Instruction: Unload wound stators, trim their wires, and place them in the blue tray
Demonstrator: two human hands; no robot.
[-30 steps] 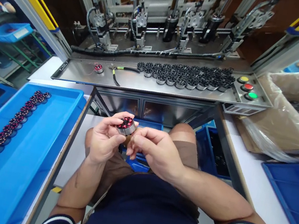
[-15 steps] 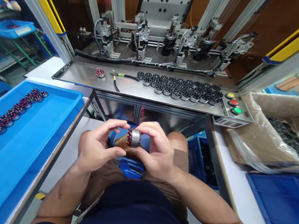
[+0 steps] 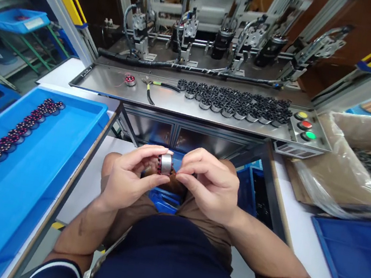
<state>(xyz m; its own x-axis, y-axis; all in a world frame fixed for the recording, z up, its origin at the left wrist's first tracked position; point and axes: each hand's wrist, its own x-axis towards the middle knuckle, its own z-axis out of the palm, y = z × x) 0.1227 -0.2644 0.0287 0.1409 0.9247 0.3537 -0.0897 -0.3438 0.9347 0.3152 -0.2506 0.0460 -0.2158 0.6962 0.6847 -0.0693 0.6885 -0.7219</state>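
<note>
My left hand point(image 3: 134, 175) grips a motor stator point(image 3: 166, 164), a short grey metal ring with a dark, red-wound end, between thumb and fingers above my lap. Just to the right of it, my right hand point(image 3: 211, 184) is closed in a pinch, thumb against fingertips. Whatever lies in that pinch is too small to make out. On the steel ledge ahead, one red-wound stator point(image 3: 130, 80) sits at the left, beside wire cutters point(image 3: 158, 87) with black and yellow handles. Rows of black-and-silver stators point(image 3: 230, 101) stand to their right.
Behind the ledge is a machine with clamps and dark cylinders point(image 3: 222, 45). Yellow, red and green buttons point(image 3: 305, 125) sit at the ledge's right end. A blue tray point(image 3: 39, 171) with a line of wound stators is left; a plastic-lined box point(image 3: 335, 161) and blue bin point(image 3: 346, 263) are right.
My right hand has come off the stator and moved right, closing into a pinch. The stator now rests in my left hand, turned a little. The view has shifted slightly.
</note>
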